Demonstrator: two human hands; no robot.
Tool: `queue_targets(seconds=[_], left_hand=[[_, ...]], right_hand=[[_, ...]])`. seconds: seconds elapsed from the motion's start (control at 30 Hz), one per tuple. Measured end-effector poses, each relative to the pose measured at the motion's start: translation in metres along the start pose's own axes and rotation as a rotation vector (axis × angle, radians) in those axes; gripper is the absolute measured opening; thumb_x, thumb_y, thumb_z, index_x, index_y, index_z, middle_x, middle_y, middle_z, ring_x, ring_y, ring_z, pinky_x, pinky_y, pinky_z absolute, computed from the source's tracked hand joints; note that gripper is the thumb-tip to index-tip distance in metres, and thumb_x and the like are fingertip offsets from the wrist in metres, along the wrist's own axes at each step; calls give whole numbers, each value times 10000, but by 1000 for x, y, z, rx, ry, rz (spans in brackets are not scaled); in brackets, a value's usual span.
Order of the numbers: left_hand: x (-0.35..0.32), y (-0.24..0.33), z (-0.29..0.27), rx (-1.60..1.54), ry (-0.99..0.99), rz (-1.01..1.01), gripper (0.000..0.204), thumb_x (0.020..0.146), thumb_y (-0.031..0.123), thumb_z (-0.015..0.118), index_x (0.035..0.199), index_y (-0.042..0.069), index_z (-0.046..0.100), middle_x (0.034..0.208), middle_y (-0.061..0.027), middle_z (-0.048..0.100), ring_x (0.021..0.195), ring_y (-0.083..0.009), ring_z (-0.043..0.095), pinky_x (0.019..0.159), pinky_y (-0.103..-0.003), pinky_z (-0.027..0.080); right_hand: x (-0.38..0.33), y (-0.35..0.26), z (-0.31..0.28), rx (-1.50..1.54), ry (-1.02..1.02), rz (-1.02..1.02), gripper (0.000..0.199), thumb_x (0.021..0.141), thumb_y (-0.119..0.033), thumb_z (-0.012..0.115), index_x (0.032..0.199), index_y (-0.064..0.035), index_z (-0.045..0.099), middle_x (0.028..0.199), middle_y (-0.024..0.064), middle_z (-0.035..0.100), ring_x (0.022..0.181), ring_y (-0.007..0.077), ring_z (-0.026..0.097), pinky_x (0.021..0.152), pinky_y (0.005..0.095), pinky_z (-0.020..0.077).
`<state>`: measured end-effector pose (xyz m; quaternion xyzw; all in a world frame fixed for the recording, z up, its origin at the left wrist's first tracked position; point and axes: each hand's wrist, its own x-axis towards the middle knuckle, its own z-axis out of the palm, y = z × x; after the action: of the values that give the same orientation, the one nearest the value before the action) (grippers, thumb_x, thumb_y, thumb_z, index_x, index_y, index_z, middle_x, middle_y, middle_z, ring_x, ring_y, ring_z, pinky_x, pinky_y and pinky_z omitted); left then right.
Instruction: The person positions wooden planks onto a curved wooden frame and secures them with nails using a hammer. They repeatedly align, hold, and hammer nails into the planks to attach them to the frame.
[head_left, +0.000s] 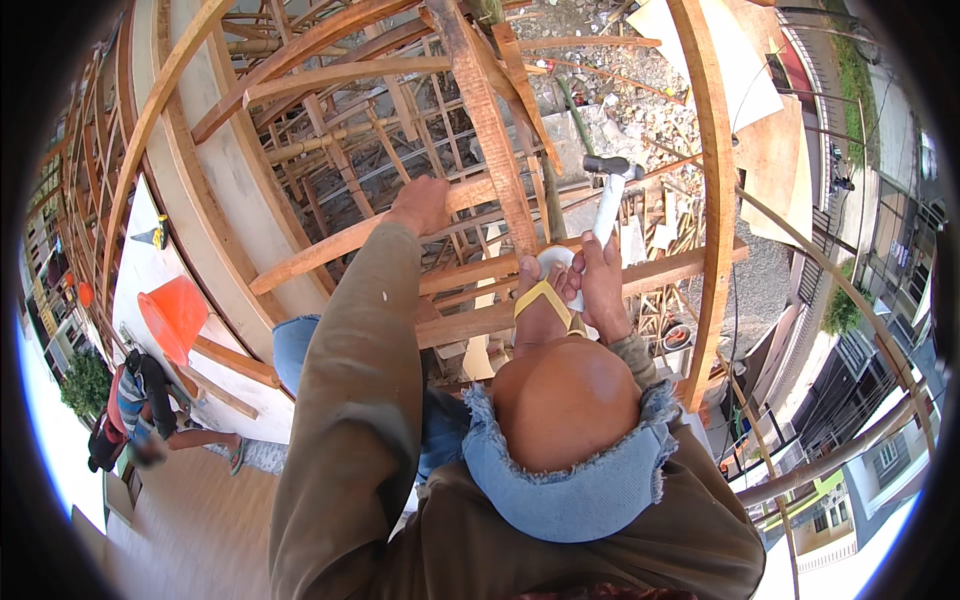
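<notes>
High up, a worker's left hand (420, 205) grips a beam (350, 240) for balance while the right hand (600, 280) clasps a hammer (610, 200) by its handle, just above the knee (565, 400).

A lattice of rough wooden beams (480, 270) carries the person's sandalled foot (540, 305), and far below, the ground (640, 110) is strewn with rubble.

Head camera – steep downward look, high scaffold (480, 120)
</notes>
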<state>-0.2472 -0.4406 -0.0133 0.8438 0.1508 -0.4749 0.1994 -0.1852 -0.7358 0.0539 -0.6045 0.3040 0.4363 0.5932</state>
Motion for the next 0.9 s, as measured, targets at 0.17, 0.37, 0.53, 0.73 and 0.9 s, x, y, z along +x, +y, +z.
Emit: queue_targets(seconds=[0.17, 0.37, 0.53, 0.73, 0.9], left_hand=[[6, -11, 2, 13, 109, 50, 362, 812, 105, 730, 1148, -21, 680, 1099, -242, 709, 1092, -394, 672, 944, -479, 560], [4, -2, 1, 29, 44, 58, 327, 800, 100, 720, 1104, -16, 686, 1053, -239, 721, 1044, -401, 690, 912, -475, 571], [-1, -4, 3, -15, 42, 5, 381, 809, 106, 731, 1167, -11, 676, 1167, -252, 688, 1145, -401, 648, 975, -477, 541], [0, 1, -6, -21, -23, -7, 439, 818, 109, 733, 1235, -8, 658, 1182, -250, 683, 1161, -405, 640, 998, -481, 534], [-8, -6, 11, -16, 50, 25, 389, 809, 105, 740, 1174, -12, 669, 1147, -243, 698, 1131, -406, 656, 967, -486, 545]], right_hand=[[-8, -75, -28, -46, 69, -163, 344, 1061, -327, 556, 1221, -23, 545, 725, -1, 474, 501, 75, 453, 371, 255, 371], [41, -101, -84, 573, 493, -755, 217, 1057, -297, 491, 1015, -87, 463, 679, -5, 428, 537, 107, 428, 457, 278, 382], [-14, -23, 16, -104, -163, 115, 183, 1066, -238, 498, 1021, -66, 457, 655, 8, 443, 436, 105, 441, 343, 296, 367], [-3, -14, 1, -236, -123, 1, 217, 1065, -253, 509, 1034, -42, 474, 708, 18, 477, 479, 104, 466, 363, 285, 384], [-13, -113, -47, -5, 196, -409, 349, 1075, -353, 517, 1181, -22, 549, 768, -7, 470, 556, 67, 443, 440, 250, 398]])
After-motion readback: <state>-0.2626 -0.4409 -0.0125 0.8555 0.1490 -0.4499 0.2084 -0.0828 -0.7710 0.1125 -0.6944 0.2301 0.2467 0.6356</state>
